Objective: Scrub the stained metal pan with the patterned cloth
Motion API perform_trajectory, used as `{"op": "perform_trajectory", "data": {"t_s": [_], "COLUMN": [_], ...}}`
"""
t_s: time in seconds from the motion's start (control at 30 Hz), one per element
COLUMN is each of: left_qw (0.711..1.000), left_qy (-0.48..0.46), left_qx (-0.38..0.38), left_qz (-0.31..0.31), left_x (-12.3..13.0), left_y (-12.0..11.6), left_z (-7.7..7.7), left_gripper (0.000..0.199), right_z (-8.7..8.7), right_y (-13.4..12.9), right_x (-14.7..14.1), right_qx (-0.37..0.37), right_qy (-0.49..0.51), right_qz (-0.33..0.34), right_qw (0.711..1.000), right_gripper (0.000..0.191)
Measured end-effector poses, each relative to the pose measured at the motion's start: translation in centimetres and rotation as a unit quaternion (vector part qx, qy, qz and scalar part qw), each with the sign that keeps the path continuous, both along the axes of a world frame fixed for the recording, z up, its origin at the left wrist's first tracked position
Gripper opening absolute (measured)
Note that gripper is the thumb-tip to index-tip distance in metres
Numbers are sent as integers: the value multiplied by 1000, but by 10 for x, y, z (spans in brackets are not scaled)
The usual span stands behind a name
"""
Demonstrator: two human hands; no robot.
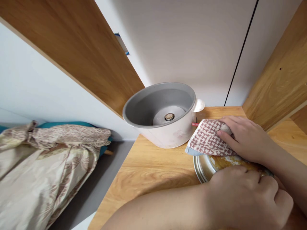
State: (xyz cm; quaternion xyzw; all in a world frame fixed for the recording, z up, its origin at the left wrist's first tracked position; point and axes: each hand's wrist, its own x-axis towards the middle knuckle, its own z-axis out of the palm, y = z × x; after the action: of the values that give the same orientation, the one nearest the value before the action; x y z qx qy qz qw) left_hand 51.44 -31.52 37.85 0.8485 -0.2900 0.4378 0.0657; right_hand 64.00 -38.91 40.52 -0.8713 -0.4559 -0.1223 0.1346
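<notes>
On the wooden surface, a metal inner pot (203, 167) of a rice cooker lies with its ribbed rim toward the left and brown stains on its side. My left hand (249, 198) is curled closed over the near part of the pot, its fingertips hidden. A brown-and-white houndstooth cloth (206, 137) with a red tag is under my right hand (247, 135), whose fingers bend around it against the pot's far side. Just left of the cloth stands the white rice cooker body (168, 137), upright and lidless, with a round sensor in its grey inside.
Behind the cooker rises a white panel (182, 48) with a dark seam. Wooden boards border it at the left (79, 48) and right (275, 64). Past the surface's left edge, a patterned cloth (52, 166) covers something low above a grey floor (103, 179).
</notes>
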Motion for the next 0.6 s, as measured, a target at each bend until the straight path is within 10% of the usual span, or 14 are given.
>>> {"op": "perform_trajectory", "data": {"t_s": [0.6], "left_qw": [1000], "left_qy": [13], "left_qx": [-4], "left_qz": [4], "left_x": [-3], "left_y": [-2], "left_z": [-1], "left_gripper": [27], "right_z": [0], "right_y": [0], "right_x": [0], "right_qx": [-6], "right_qy": [17], "right_qz": [1], "right_qw": [1000], "right_gripper": [47]}}
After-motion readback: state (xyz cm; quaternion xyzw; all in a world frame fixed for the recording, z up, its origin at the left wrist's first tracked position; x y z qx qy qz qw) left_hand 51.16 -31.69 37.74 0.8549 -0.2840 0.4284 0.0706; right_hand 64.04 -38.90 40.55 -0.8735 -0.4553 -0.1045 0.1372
